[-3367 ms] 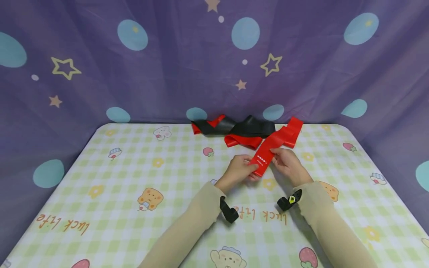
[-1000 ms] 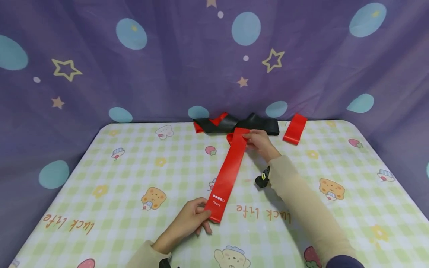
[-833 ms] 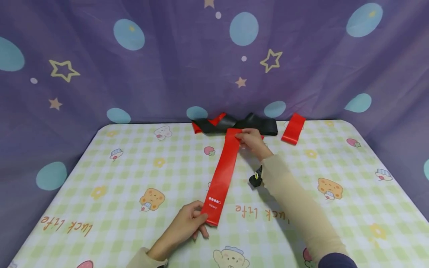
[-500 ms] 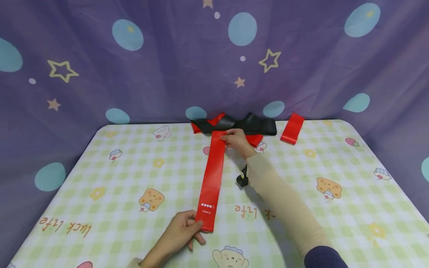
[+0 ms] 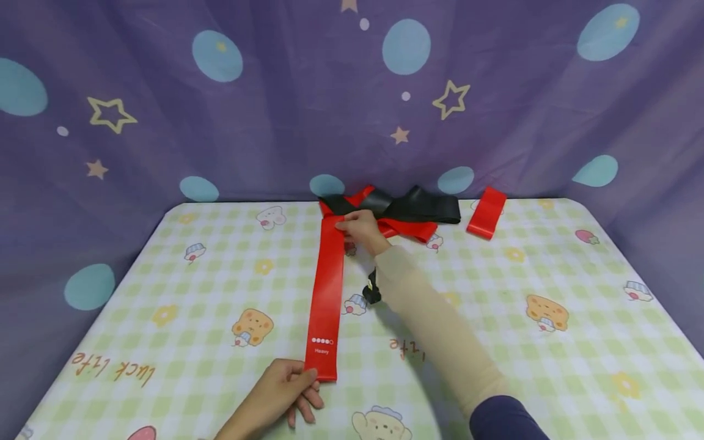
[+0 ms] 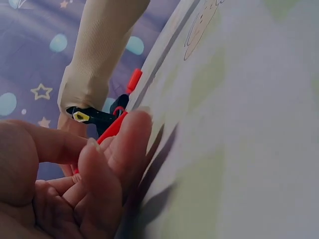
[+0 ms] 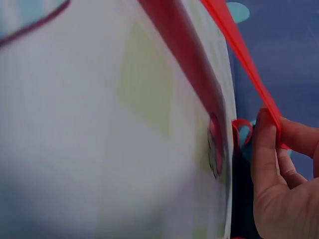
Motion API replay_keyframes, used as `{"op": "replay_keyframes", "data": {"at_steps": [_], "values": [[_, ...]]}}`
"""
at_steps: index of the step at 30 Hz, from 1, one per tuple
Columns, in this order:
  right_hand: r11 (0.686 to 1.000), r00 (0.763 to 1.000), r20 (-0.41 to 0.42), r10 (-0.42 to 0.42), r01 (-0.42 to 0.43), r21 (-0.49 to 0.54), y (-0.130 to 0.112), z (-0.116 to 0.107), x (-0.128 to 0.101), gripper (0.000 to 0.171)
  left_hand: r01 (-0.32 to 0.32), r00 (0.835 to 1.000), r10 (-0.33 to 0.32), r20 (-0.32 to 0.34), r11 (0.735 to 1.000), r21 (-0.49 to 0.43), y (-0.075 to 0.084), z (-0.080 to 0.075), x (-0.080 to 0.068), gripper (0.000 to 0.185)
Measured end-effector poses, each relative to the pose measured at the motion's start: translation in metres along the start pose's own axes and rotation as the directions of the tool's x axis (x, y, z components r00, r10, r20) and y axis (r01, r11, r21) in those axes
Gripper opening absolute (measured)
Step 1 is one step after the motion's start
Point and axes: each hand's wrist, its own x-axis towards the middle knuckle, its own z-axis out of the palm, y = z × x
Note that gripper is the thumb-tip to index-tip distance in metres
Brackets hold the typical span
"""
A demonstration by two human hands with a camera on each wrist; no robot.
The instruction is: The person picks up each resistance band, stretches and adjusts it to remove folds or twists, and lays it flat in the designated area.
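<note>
A flat red resistance band [image 5: 328,287], printed "Heavy" with a row of white dots, stretches lengthwise between both hands. My left hand [image 5: 277,391] pinches its near end at the left edge, thumb on top. At the far end, my right hand [image 5: 364,231] pinches the band's right edge between thumb and fingers. The right wrist view shows the band [image 7: 249,67] running taut into those fingers, raised off the table, its red reflection below. In the left wrist view, my left fingers [image 6: 132,144] hide most of the band.
Behind the right hand, a crumpled black band [image 5: 434,209] lies along the table's back edge, with a red band [image 5: 415,230] in front of it. A short folded red band [image 5: 486,212] lies further right. A purple patterned curtain [image 5: 275,122] hangs behind the checked tablecloth [image 5: 209,293].
The hands, earlier close together on the band at the right, have spread apart: left hand toward the front, right hand toward the back. Over the last second the band has swung left and straightened.
</note>
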Motion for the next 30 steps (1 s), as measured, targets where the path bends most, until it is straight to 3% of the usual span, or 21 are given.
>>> {"op": "replay_keyframes", "data": {"at_steps": [7, 16, 22, 30], "values": [[0.996, 0.997, 0.004, 0.080, -0.080, 0.025, 0.000, 0.013, 0.005, 0.037, 0.019, 0.999, -0.018, -0.039, 1.000, 0.010, 0.001, -0.011, -0.007, 0.029], [0.993, 0.995, -0.016, 0.101, -0.102, -0.051, 0.002, 0.032, 0.006, 0.032, 0.077, 0.993, -0.075, -0.089, 0.997, 0.020, -0.004, -0.017, -0.012, 0.029], [0.992, 0.995, 0.040, 0.091, -0.087, -0.095, 0.005, 0.028, 0.002, 0.037, 0.081, 0.991, -0.077, -0.112, 0.996, 0.028, -0.004, -0.016, -0.014, 0.030], [0.996, 0.993, 0.096, 0.065, -0.058, -0.073, 0.002, 0.012, 0.001, 0.038, 0.149, 0.978, -0.140, -0.154, 0.988, 0.049, -0.001, -0.019, -0.019, 0.031]]}}
